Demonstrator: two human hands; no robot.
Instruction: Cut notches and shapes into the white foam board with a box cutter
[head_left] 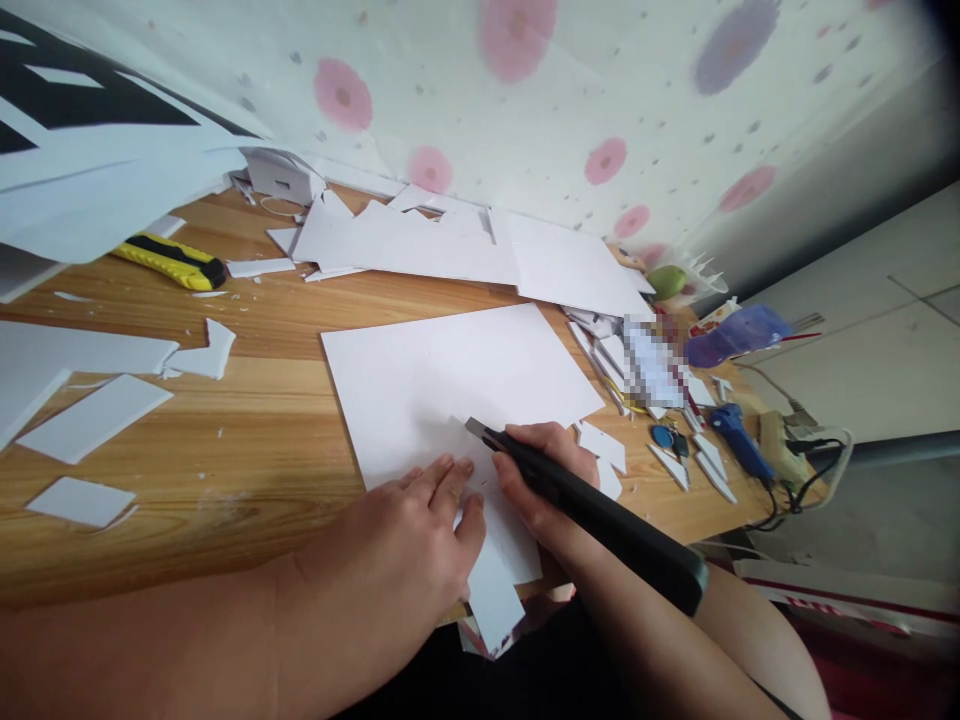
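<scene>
"On the brown wooden surface [277,410], where's the white rectangular board [450,360]?"

"Directly before the person, the left hand [427,515] laid palm-down over it and a narrow white strip [493,585], thumb apart from fingers, presumably to steady both."

"And the right hand [544,475]?"

"Wrapped around a long black-handled cutter [604,512], pinching near the blade, likely for control; whether the tip touches, I can't tell."

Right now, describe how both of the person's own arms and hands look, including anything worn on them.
The bare, ungloved left hand and bare, ungloved right hand show no visible rings; the left forearm and right forearm show no sleeves, watch or bracelet.
</scene>
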